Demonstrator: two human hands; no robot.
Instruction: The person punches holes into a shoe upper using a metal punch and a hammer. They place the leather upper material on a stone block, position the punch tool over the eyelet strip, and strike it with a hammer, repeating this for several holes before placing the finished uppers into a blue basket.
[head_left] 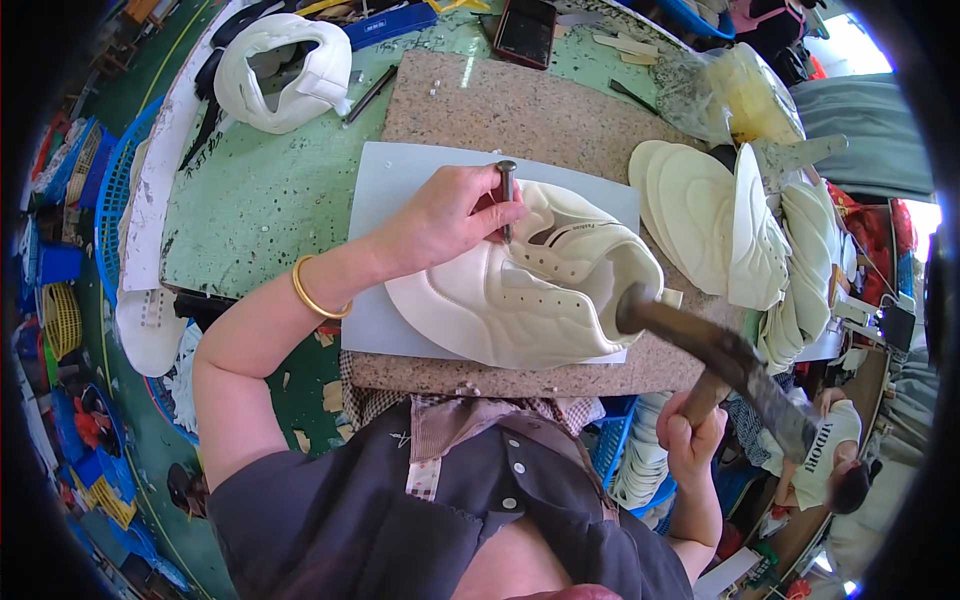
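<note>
My left hand is closed around a metal hole punch, held upright with its lower end at the eyelet area of a white shoe upper. The upper lies on a pale grey sheet, with rows of small holes along its lacing edges. Off to the right, my right hand grips the wooden handle of a hammer. The hammer's long dark head is raised nearer the camera, apart from the punch, and covers part of the upper's right end.
A speckled stone slab supports the sheet on the green table. Stacked white uppers lie at right; another assembled upper sits far left. A phone and a plastic bag are at the back. Another person sits at right.
</note>
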